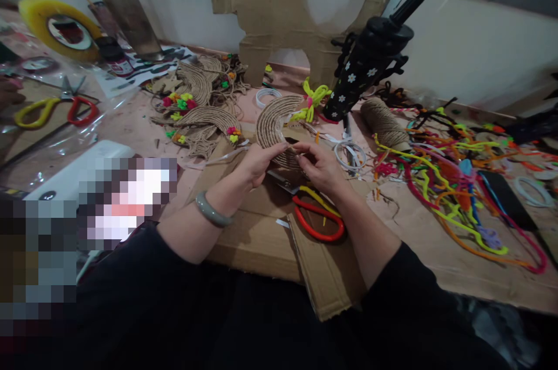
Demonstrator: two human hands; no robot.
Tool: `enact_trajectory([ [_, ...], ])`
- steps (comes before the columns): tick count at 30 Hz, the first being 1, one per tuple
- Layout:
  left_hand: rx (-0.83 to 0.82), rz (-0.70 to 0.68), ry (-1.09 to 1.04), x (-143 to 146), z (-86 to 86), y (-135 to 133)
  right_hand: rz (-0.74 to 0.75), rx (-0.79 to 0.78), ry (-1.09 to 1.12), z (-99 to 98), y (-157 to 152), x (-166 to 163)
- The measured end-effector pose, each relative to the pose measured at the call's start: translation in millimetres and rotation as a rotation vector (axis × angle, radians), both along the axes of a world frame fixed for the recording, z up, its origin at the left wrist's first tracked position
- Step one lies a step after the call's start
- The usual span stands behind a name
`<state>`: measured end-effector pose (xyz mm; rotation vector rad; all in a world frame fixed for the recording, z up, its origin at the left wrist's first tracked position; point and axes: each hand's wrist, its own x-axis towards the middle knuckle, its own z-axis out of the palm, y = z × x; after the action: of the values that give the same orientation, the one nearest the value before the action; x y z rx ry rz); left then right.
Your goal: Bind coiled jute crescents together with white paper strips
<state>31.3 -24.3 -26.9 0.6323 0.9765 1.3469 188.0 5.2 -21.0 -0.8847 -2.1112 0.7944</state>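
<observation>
Pinching brown rope crescent (268, 124) with fingers of left hand (257, 165) and right hand (325, 168), obscuring its lower end above partly covered red-and-yellow-handled scissors (321, 236).

The twine crescent (267, 126) is a flat, wide band of tan cord, its many rows running side by side in matching curves. It bends into a C whose open side faces right. The rows sit close together, and a paler line shows along part of the inner edge. Its lower end is pinched between the left hand (258, 165) and the right hand (321, 168), which partly hide it; the upper end curves away beyond them.
</observation>
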Motion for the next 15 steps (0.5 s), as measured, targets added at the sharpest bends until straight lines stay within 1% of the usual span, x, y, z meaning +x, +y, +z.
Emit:
enact_trajectory([
  [5, 0.006, 0.021, 0.001, -0.2, -2.6, 0.3, 0.018, 0.056, -0.057, -1.0, -0.2, -0.2],
  [8, 0.001, 0.010, 0.002, 0.4, -2.4, 0.4, 0.030, 0.054, -0.054, -0.2, -0.9, -0.3],
  [12, 0.013, 0.028, 0.007, 0.6, -1.4, 0.8, 0.011, 0.024, -0.046, -0.8, -0.9, 0.0],
  [15, 0.022, 0.019, 0.008, 0.2, -1.9, 0.9, 0.025, 0.058, -0.072, -2.5, 0.5, 0.4],
])
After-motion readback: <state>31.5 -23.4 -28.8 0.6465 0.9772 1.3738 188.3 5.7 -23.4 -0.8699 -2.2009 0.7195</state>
